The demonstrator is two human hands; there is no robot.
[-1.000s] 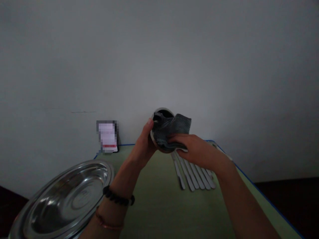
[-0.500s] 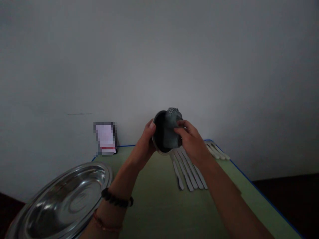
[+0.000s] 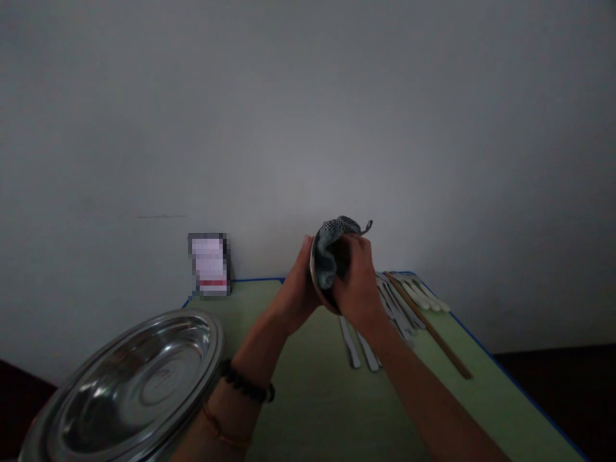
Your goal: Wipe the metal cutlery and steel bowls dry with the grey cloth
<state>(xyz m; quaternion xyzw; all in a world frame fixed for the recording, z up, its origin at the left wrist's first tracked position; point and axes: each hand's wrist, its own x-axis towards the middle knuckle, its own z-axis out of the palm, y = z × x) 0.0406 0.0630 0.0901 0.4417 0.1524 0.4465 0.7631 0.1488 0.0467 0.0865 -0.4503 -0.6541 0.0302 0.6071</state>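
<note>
My left hand (image 3: 294, 292) grips a small round metal bowl (image 3: 318, 290) from behind, held up above the green table (image 3: 308, 398) with its opening turned to the right. My right hand (image 3: 355, 285) is closed on a grey checked cloth (image 3: 331, 246) and presses it into the bowl's mouth. The cloth bunches over the bowl's top rim, and a small loop sticks out at its right. Most of the bowl is hidden between the two hands.
A large shiny steel basin (image 3: 128, 388) sits at the near left. Several metal utensils (image 3: 359, 346) and white-handled ones (image 3: 423, 296) lie in a row beyond my hands, with a brown stick (image 3: 428, 328) beside them. A small blurred box (image 3: 210, 264) stands against the wall.
The bowl has turned so its opening faces right, edge-on to me. My right hand has pushed deeper in with the cloth. The brown stick and more utensils have come into sight.
</note>
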